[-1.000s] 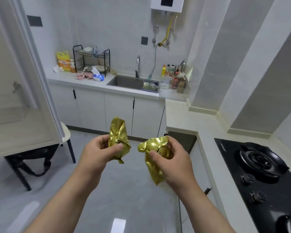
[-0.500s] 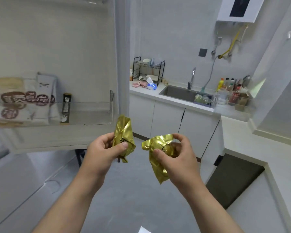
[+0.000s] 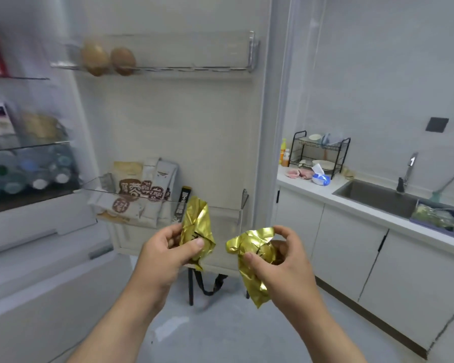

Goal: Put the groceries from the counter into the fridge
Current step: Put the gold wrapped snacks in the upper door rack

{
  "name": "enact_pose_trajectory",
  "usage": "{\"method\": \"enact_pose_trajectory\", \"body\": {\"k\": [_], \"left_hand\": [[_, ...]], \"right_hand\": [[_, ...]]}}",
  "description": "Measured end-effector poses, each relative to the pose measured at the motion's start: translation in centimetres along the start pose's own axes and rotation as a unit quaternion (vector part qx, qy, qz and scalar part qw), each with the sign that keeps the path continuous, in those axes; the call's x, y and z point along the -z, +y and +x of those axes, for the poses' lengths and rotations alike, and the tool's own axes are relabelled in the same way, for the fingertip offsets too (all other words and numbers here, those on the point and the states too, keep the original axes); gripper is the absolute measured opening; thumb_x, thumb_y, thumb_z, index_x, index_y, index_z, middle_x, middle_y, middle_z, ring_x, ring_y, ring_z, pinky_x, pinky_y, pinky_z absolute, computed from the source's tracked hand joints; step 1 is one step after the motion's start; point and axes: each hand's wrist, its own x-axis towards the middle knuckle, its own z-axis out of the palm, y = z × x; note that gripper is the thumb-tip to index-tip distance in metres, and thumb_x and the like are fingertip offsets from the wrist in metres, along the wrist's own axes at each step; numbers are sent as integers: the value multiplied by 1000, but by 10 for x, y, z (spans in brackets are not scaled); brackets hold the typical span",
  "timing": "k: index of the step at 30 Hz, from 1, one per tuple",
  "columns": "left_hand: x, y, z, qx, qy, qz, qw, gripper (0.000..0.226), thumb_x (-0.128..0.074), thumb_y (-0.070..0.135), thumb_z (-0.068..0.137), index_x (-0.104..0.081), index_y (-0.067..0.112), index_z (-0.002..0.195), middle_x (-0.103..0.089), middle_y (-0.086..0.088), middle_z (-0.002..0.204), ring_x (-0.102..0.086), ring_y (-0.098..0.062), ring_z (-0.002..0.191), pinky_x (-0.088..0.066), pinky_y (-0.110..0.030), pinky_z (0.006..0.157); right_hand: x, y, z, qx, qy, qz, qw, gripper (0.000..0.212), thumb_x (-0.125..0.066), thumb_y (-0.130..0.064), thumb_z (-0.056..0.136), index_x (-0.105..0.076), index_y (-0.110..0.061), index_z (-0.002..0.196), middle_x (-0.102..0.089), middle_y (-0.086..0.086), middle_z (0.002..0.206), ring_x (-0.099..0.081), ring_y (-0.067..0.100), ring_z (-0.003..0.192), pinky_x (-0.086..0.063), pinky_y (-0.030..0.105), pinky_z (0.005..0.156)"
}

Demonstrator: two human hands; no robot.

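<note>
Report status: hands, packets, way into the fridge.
Left hand grips left packet, right hand grips right packet. Both in the air before the door bin. Pouches fill its left; nothing seen blocking.

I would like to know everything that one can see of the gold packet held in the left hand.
The gold packet is a small pouch of shiny, crinkled foil, as it looks, with dark marks near the thumb. It stands roughly upright, its creased top free above the fingers. The left hand grips its lower half, thumb across the front. It is held in the air before the clear lower door shelf of the open fridge; only that hand touches it.
</note>
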Motion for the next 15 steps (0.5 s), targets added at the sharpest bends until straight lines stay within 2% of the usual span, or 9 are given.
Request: {"method": "enact_pose_trajectory", "body": {"k": [3,8,10,13,15], "left_hand": [[-1,5,5,-7,32,2,999,50,-79,16,61,-66,13,109,-75,-10,97,-71,-27,91,-55,-37,79],[3,12,8,-24,80,0,996,41,-83,8,67,-66,14,103,-75,-9,92,-71,-26,86,-55,-34,74],[7,17,10,-32,95,7,995,38,-82,7,68,-67,14,102,-75,-9,93,-70,-26,87,-56,-35,76],[14,26,13,-50,103,31,993,43,-79,17,61,-69,15,103,-75,-9,95,-70,-27,91,-56,-39,81],[19,32,17,-65,104,43,992,41,-81,15,65,-70,15,104,-75,-9,96,-69,-30,93,-56,-43,85]], "right_hand": [[1,-7,20,20,-26,7,999,61,-85,-31,71,-47,-46,116,-63,-13,106,-64,7,95,-58,37,86],[-5,-16,43,48,-55,20,997,60,-85,-28,72,-47,-44,116,-62,-13,109,-62,6,98,-56,37,89],[-10,-19,48,62,-63,22,996,61,-86,-29,71,-48,-44,117,-63,-13,109,-63,7,99,-56,39,89],[-20,-26,51,88,-73,16,993,61,-86,-28,70,-47,-47,113,-63,-16,105,-63,4,96,-56,31,85],[-23,-34,53,106,-81,7,991,60,-86,-29,70,-47,-48,112,-62,-18,102,-63,0,91,-55,24,80]]}}
